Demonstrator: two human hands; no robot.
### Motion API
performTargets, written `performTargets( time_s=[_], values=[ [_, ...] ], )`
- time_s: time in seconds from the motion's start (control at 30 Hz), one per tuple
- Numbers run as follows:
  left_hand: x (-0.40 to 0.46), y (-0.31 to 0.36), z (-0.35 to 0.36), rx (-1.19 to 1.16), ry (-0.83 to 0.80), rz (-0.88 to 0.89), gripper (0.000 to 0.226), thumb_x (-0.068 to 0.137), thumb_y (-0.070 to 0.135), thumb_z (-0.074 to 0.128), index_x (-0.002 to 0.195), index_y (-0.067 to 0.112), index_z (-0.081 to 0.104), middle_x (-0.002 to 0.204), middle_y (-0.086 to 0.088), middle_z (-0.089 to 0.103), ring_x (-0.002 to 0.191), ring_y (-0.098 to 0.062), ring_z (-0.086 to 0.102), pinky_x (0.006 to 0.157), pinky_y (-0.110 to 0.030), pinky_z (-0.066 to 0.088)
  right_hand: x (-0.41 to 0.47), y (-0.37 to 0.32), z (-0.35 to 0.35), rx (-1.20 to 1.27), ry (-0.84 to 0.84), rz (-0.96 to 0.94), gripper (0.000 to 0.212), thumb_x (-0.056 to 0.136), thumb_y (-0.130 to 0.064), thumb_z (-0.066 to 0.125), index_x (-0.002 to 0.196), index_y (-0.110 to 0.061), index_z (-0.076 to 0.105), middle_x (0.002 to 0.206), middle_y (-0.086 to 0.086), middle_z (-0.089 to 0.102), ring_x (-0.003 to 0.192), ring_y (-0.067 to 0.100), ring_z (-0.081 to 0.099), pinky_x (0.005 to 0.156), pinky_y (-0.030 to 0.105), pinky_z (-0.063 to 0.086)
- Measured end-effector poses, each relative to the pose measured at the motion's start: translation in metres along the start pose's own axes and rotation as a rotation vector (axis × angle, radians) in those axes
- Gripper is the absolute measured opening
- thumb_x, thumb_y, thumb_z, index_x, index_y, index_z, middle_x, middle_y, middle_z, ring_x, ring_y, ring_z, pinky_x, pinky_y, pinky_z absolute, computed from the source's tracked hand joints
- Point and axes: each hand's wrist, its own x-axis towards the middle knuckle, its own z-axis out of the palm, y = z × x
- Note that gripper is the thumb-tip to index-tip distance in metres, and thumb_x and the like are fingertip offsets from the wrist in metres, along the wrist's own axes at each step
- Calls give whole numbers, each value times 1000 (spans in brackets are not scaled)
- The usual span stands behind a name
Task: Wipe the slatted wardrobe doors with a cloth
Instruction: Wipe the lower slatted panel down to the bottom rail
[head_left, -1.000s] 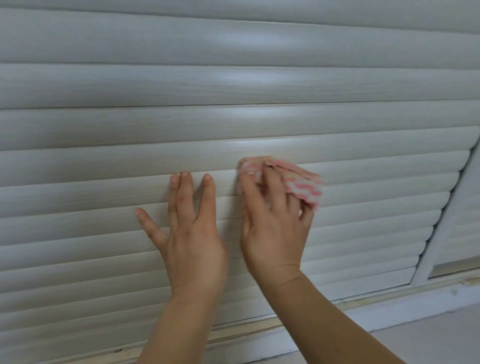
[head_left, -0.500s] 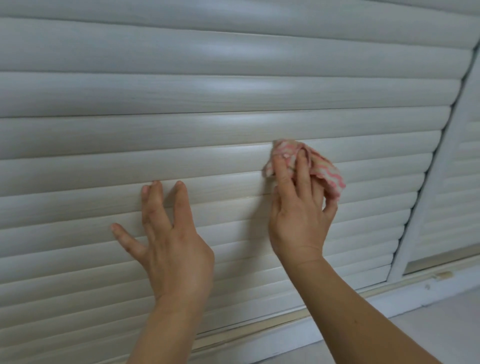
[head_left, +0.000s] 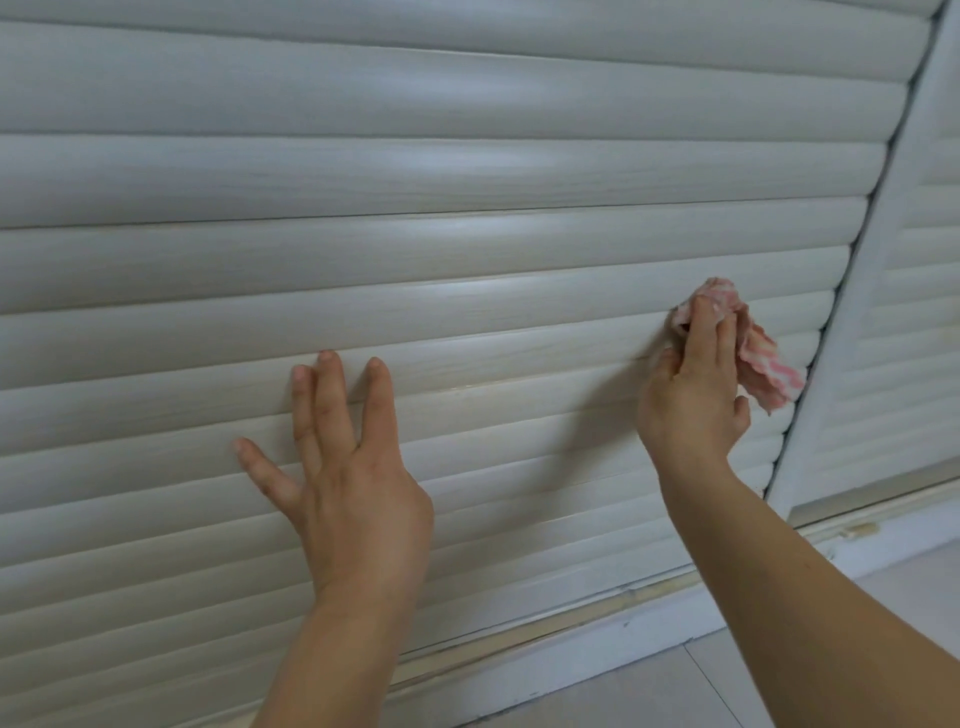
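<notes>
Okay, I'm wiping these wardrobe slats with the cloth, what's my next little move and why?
Probably slide the right hand and its pink cloth a little further right, up to the white door frame. A short stretch of that slat is left between cloth and frame, and the left hand, flat on the slatted door, already braces it.

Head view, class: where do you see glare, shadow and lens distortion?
Head view: soft glare streaks along the upper slats; the right hand, holding the cloth, casts a shadow leftward on the door; the white frame post leans, suggesting wide-angle distortion.
</notes>
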Motion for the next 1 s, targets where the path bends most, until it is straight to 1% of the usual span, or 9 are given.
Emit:
performTargets(
  time_s=[0.13,0.2,0.3,0.47,0.57,0.67,0.8,0.9,1.0],
  values=[
    [0,1,0,0,-9,-14,84,61,-20,54,137,14,43,151,-14,26,141,-28,16,105,-62,-2,-20,-10,14,-39,106,-107,51,92,-17,30,140,-28,38,152,-5,28,133,19,33,102,49,29],
    [1,2,0,1,-15,-19,84,61,-20,55,137,14,42,151,-14,26,141,-28,16,105,-62,-3,-34,-14,24,-88,123,-184,53,87,-13,39,138,-28,42,149,-5,35,126,23,40,97,46,34],
    [1,2,0,2,-21,-16,84,61,-19,55,137,14,43,151,-14,26,141,-28,17,104,-62,-3,-51,-22,35,-142,153,-318,56,77,-11,51,131,-25,53,139,1,48,111,28,48,88,42,33],
    [0,5,-2,2,-24,-20,80,62,-16,54,135,14,45,150,-14,29,140,-29,20,104,-64,-3,-80,-39,38,-242,89,-562,57,75,-21,52,131,-29,51,136,-1,48,108,25,41,84,43,38],
    [0,6,-4,-9,-28,-33,77,62,-13,53,134,14,47,149,-16,29,140,-30,21,103,-65,-2,-86,-50,37,-285,46,-724,54,76,-23,44,128,-30,55,130,1,53,99,27,40,81,42,31],
    [0,7,-6,-9,-29,-37,77,61,-12,52,134,15,48,150,-15,28,140,-29,20,104,-65,-2,-70,-43,29,-338,76,-812,51,75,-22,53,125,-32,58,123,1,58,90,28,42,80,42,28],
    [1,7,-5,4,-26,-43,81,61,-17,54,134,17,47,150,-13,28,140,-26,19,105,-64,-2,-43,-15,22,-366,134,-694,48,77,-27,53,124,-33,56,125,4,56,94,32,49,84,45,28],
    [0,4,-4,34,-16,-25,84,58,-19,56,133,17,48,149,-12,31,139,-27,24,104,-64,0,-43,-12,29,-204,146,-504,43,82,-24,47,124,-33,50,129,5,53,105,29,41,84,44,34],
    [-1,0,-3,40,11,-2,87,55,-22,53,134,15,47,148,-10,34,138,-25,28,103,-64,2,-56,-28,38,-52,153,-372,44,84,-26,39,125,-26,56,132,7,51,105,27,37,77,46,42]
  ],
)
